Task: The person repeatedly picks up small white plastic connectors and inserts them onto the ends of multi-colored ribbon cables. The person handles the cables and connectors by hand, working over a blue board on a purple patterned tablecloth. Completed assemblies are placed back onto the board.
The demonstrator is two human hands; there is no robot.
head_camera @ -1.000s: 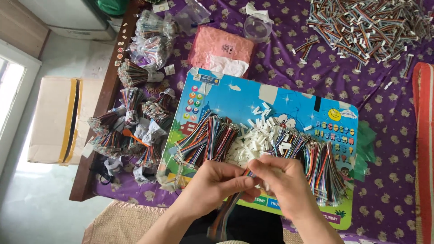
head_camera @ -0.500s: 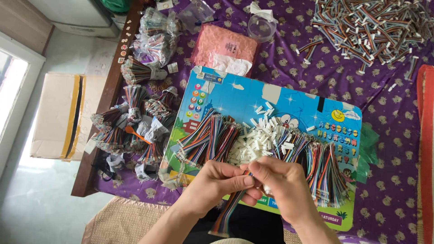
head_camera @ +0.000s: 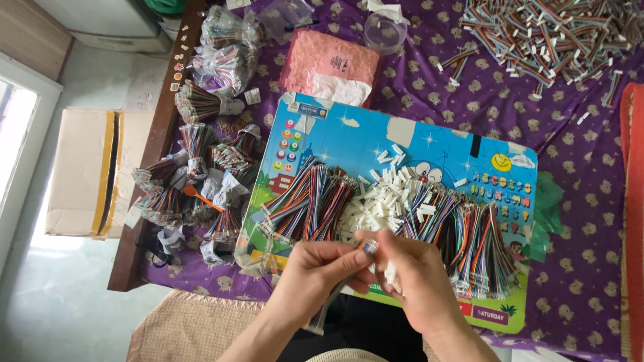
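- The left hand [head_camera: 315,268] pinches the top end of a thin ribbon cable [head_camera: 327,305] between thumb and fingers.
- The cable hangs down from that hand toward the person's lap, and its stripes show many colours.
- The right hand [head_camera: 416,281] is right next to the left hand, and the fingertips of both hands meet at the cable's end.
- The right fingers are curled shut on a small white plug [head_camera: 390,273], which sticks out below them.
- Both hands are over the near edge of a bright blue board [head_camera: 349,137] with cartoon pictures on it.
- On the board, just past the hands, lies a pile of white plugs [head_camera: 382,201].
- A bunch of colourful cables [head_camera: 305,208] lies to the left of the pile, and a bigger bunch [head_camera: 469,241] lies to its right.
- The board rests on a purple cloth [head_camera: 577,201] with little animal prints.
- A big heap of finished cables [head_camera: 550,30] is at the far right corner.
- Tied bundles [head_camera: 194,181] sit at the left edge of the table.
- A pink bag [head_camera: 329,64] lies behind the board.
- A cardboard box [head_camera: 87,171] stands on the floor to the left.
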